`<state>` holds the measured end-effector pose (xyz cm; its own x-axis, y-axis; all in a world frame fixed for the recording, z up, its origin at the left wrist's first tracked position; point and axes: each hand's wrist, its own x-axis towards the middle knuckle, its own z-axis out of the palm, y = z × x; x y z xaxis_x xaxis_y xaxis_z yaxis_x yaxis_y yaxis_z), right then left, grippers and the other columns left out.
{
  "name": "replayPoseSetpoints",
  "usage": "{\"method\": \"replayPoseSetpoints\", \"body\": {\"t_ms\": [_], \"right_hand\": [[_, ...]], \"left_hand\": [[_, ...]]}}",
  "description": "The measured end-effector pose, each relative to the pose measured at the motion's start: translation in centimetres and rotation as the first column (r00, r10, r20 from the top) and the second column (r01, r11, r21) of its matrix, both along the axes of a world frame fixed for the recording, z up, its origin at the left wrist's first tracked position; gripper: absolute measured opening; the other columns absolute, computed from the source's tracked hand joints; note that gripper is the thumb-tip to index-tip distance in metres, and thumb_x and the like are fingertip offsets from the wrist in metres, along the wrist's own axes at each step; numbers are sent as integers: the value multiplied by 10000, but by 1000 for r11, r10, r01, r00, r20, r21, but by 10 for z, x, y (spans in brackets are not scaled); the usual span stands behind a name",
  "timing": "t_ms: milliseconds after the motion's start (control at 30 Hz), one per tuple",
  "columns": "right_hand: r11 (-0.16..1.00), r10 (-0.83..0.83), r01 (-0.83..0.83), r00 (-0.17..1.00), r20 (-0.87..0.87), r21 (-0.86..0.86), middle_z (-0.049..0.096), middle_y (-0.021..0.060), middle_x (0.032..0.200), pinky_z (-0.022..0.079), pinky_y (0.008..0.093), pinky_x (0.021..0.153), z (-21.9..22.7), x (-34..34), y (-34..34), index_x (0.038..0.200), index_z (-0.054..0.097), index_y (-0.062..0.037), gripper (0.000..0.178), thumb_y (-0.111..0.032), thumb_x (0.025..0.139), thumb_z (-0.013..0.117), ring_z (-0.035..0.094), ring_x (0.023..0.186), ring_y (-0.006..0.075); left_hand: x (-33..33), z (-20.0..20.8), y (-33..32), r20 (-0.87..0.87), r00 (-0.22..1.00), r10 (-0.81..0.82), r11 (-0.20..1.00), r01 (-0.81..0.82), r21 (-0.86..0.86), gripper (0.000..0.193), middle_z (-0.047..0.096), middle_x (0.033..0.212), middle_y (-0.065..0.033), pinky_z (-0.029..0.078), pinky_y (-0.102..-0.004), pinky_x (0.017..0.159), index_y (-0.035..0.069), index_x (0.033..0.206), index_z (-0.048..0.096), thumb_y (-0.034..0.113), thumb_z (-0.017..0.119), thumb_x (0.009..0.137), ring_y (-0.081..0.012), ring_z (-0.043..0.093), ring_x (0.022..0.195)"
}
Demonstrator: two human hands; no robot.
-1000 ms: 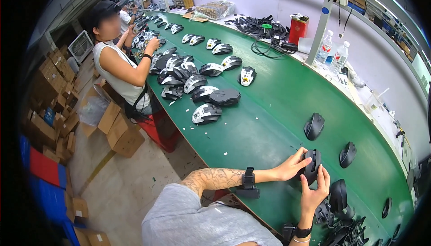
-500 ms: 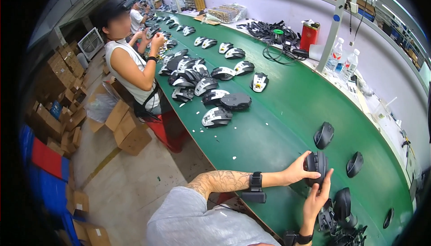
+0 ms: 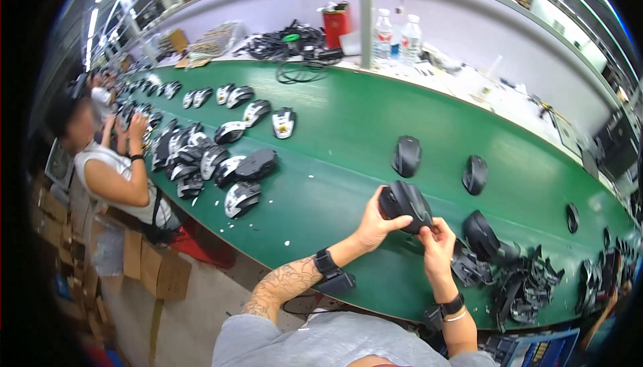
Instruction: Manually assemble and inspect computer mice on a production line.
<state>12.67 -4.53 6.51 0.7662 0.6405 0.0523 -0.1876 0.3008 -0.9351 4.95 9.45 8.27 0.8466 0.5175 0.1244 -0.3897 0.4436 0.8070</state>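
We hold a black computer mouse (image 3: 405,205) over the green workbench (image 3: 335,153), a little in from its near edge. Our left hand (image 3: 374,225) grips it from the left, thumb laid across its near side; our right hand (image 3: 439,243) pinches its lower right end with the fingertips, so both hands are grasping the same mouse.

To our left, a broad stretch of green surface, flecked with white scraps, parts us from the cluster of white-and-black mice (image 3: 194,156). Ahead, two black mice (image 3: 406,157) lie apart from each other, with bare green between them and the white ledge (image 3: 462,86) along the far edge. Room is tighter on the right: another black mouse (image 3: 481,233) lies near our right hand, and a heap of black plastic parts (image 3: 529,286) reaches toward the near edge.
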Motion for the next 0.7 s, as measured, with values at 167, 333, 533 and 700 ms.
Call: {"method": "replayPoseSetpoints", "body": {"t_ms": [167, 333, 533, 700], "right_hand": [[999, -36, 37, 998, -59, 12, 620, 21, 886, 462, 201, 706, -2, 11, 2, 940, 569, -13, 161, -30, 812, 665, 574, 771, 68], [997, -73, 73, 995, -71, 4, 626, 22, 862, 463, 199, 697, 0, 14, 1, 904, 578, -7, 152, -9, 790, 680, 576, 762, 69], [981, -12, 39, 990, 141, -188, 638, 75, 954, 505, 236, 752, 13, 14, 0, 1043, 581, 44, 281, 4, 782, 677, 608, 847, 113], [876, 167, 333, 468, 868, -349, 517, 176, 1184, 433, 424, 897, 43, 16, -14, 1242, 474, -29, 623, -126, 686, 737, 476, 1118, 355]], "left_hand": [[14, 1, 0, -13, 999, -49, 997, 48, -66, 541, 527, 1102, -50, 423, -318, 931, 45, 1166, 416, 5, 717, 719, -148, 527, 1040], [19, -2, -7, -42, 999, -23, 993, 18, -117, 511, 529, 1094, -50, 425, -321, 922, 46, 1176, 413, -10, 680, 743, -157, 533, 1022], [30, -3, 1, -188, 982, -15, 948, -46, -314, 351, 556, 1040, -35, 470, -332, 852, 71, 1154, 456, 222, 572, 859, -153, 565, 959], [78, 12, 72, -370, 884, 286, 957, -282, 65, 542, 528, 1078, -104, 445, -350, 870, 53, 1207, 387, 272, 652, 788, -206, 540, 984]]}}
